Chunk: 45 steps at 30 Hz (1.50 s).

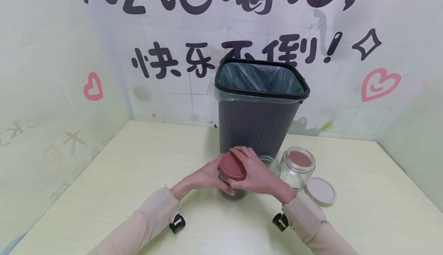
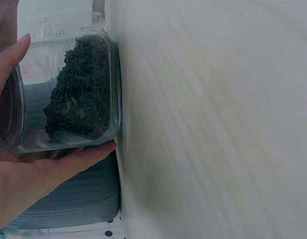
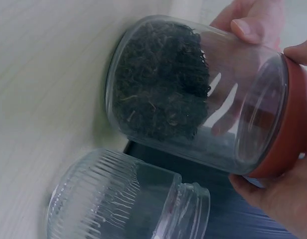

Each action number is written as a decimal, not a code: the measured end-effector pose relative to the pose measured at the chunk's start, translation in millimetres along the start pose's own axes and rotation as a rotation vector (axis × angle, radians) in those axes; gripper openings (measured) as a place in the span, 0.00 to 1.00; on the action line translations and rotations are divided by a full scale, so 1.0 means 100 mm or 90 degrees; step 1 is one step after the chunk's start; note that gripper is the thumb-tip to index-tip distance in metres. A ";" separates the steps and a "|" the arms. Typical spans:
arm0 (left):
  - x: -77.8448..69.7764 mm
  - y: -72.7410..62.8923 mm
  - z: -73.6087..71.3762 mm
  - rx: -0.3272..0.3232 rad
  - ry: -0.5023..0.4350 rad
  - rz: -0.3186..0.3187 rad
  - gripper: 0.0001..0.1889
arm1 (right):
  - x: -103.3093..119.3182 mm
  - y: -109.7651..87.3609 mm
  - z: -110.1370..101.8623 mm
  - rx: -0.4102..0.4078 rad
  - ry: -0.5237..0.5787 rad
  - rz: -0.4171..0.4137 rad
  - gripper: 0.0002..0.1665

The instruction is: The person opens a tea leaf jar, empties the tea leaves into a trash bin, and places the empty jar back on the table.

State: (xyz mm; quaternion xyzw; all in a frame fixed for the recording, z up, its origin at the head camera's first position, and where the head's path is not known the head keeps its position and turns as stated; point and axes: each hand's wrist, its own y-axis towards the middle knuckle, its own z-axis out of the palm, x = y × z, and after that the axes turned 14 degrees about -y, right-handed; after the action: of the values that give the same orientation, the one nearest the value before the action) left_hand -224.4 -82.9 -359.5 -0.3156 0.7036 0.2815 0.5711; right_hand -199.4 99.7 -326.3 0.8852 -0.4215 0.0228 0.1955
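Observation:
A clear glass jar [image 3: 221, 114] holding dark dried leaves, like tea, stands on the table with a red lid [image 1: 230, 166] on its mouth. My left hand [image 1: 209, 174] grips the jar's body from the left, thumb and fingers spread round the glass. On the lid, my right hand [image 1: 254, 172] curls its fingers and thumb round the rim. The dark leaves [image 2: 86, 92] fill the lower part of the jar in the left wrist view. Right beside the jar, a ribbed glass jar [image 3: 108, 199] is partly hidden by my right hand in the head view.
A dark bin [image 1: 256, 126] with a clear liner stands behind the jars. To the right is a glass jar [image 1: 294, 176] with a reddish disc [image 1: 299, 158] at its mouth. A round pale lid [image 1: 321, 190] lies near it. Printed walls enclose the table [image 1: 145, 151].

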 end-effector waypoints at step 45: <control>0.03 0.00 0.00 0.015 -0.011 0.011 0.49 | -0.02 -0.04 0.08 -0.060 -0.017 0.032 0.52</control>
State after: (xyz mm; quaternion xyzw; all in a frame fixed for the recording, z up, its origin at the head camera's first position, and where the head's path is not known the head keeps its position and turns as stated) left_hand -225.3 -83.2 -362.5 -0.3001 0.7046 0.2811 0.5783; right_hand -198.8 100.7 -335.7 0.8643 -0.4467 -0.0041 0.2310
